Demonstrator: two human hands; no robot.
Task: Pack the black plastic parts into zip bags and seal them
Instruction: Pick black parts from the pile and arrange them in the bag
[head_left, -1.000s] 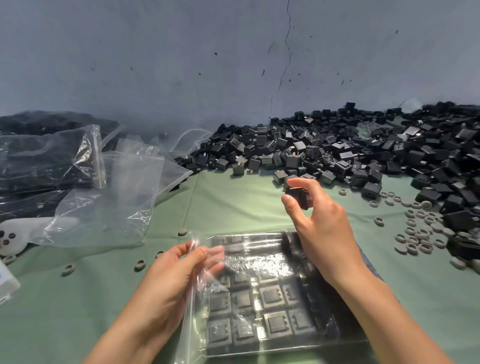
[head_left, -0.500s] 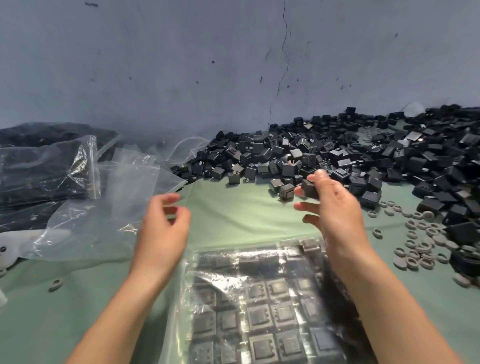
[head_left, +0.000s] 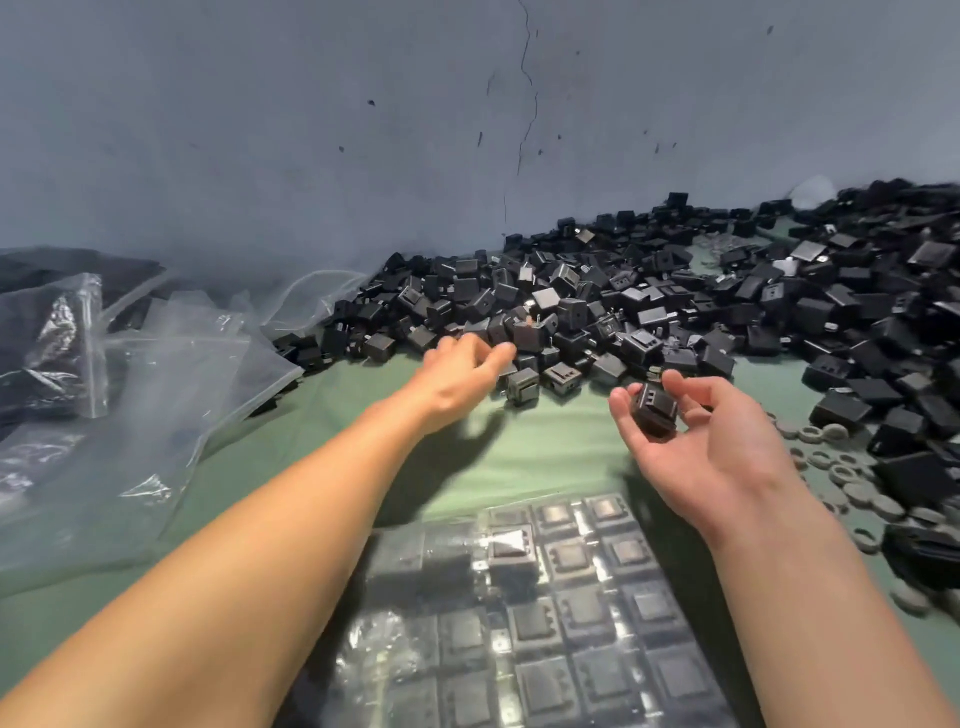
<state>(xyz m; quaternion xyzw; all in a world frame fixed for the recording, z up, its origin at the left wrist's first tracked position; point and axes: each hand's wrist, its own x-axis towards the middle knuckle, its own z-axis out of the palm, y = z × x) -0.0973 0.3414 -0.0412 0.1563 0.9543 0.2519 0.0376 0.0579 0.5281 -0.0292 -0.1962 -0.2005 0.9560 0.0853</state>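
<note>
A big heap of black plastic parts (head_left: 649, 306) spreads along the wall from centre to right. My left hand (head_left: 457, 374) stretches out to the heap's near edge, its fingers extended and touching the parts there. My right hand (head_left: 696, 436) is turned palm up and holds one black part (head_left: 653, 410) between thumb and curled fingers. In front of me lies a clear zip bag (head_left: 530, 623) with rows of black parts laid flat inside; neither hand touches it.
Empty clear zip bags (head_left: 156, 395) lie crumpled at the left on the green cloth (head_left: 550, 447). Small grey rings (head_left: 852, 483) are scattered at the right, by more black parts. A grey cracked wall (head_left: 467, 130) stands right behind the heap.
My left hand let go of the bag's edge and reached forward to the heap. My right hand turned palm up, keeping its black part. The view tilted up.
</note>
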